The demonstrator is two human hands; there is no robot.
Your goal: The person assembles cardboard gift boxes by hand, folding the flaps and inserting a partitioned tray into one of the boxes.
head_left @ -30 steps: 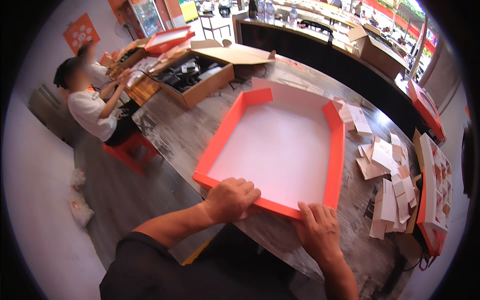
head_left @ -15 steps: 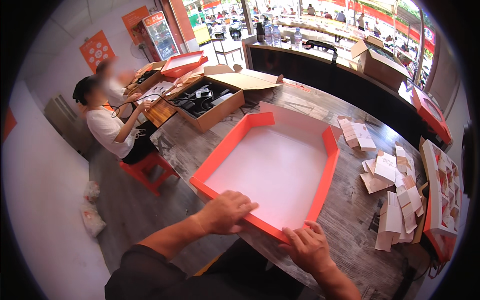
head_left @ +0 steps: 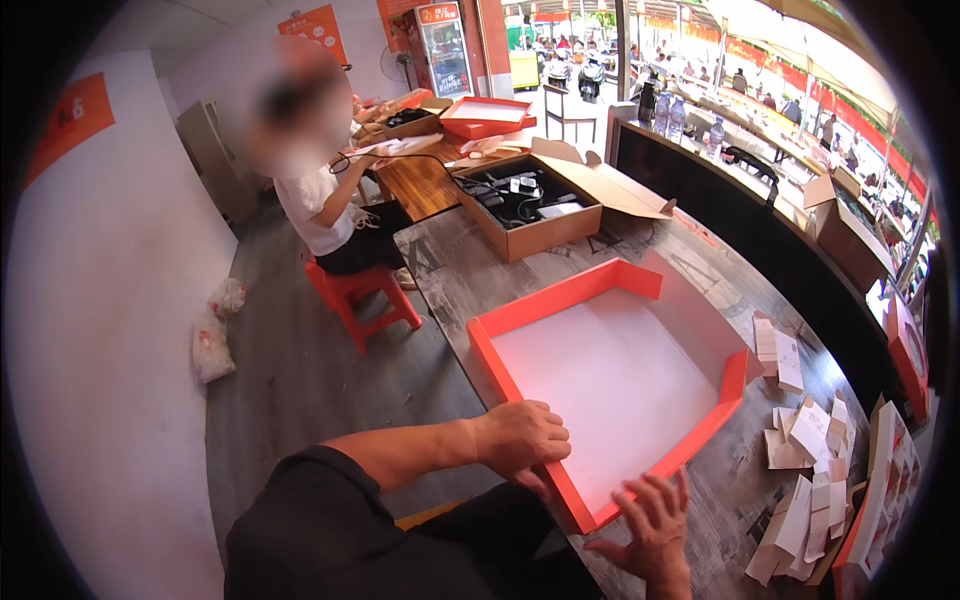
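A shallow cardboard box (head_left: 692,438) with orange-red walls and a white inside floor lies open on the grey wood-look table (head_left: 655,560). Its far flap stands up and leans outward. My left hand (head_left: 520,440) is closed over the near wall, fingers curled inside the rim and thumb outside. By the near right corner of the same box, my right hand (head_left: 650,525) is open with its fingers spread. The fingertips are at the right wall; whether they touch it I cannot tell.
Folded white cartons (head_left: 815,500) lie in a heap on the right, beside an upright compartmented tray (head_left: 885,490). Beyond the box sits a brown carton (head_left: 550,232) of black devices and cables. A person (head_left: 310,210) sits on a red stool (head_left: 365,300) at far left.
My view has swung left, so the scene sits farther right. My right hand has lifted from the near wall and spread its fingers; my left hand has curled tighter over the wall.
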